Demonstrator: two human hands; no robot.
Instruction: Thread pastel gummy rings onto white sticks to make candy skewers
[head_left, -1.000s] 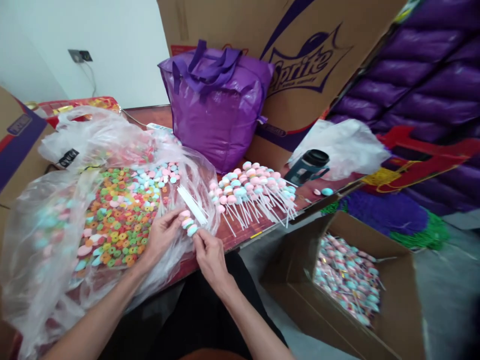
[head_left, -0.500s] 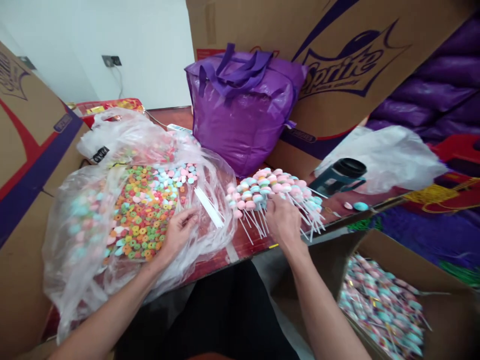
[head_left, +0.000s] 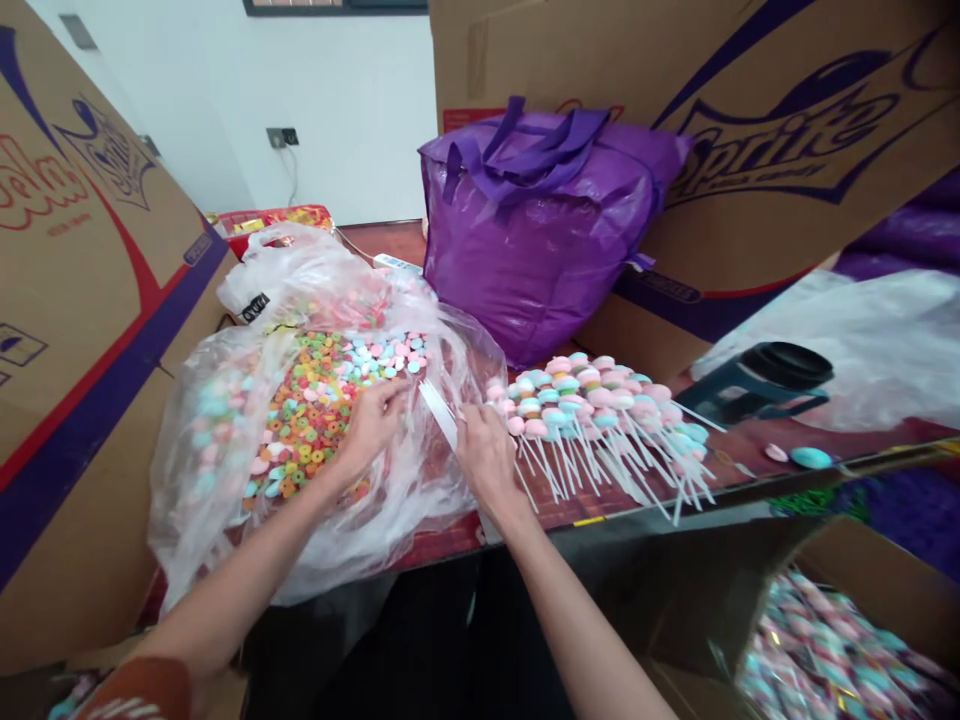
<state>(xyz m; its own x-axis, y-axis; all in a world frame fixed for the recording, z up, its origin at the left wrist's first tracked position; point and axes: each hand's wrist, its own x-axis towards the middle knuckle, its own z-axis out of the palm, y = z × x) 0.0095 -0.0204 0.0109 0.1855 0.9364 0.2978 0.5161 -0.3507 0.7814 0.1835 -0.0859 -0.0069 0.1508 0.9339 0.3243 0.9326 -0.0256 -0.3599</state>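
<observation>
White sticks (head_left: 438,412), one bundle: right hand (head_left: 489,455) at their lower end, grip unclear; left hand (head_left: 371,425) just left, curled, hold unclear.

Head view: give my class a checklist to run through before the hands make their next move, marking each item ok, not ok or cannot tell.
1. Right hand at the bundle of white sticks: ok.
2. Right hand gripping a stick: cannot tell; the grip is hidden.
3. Left hand near the loose candies: ok, just in front of the pink and blue ones.
4. Left hand holding a candy: cannot tell.
5. Candy-topped sticks grouped together: ok, piled to the right of the right hand.
6. No stray candy near the table's front edge: not ok; a pink piece and a blue piece lie there.
</observation>
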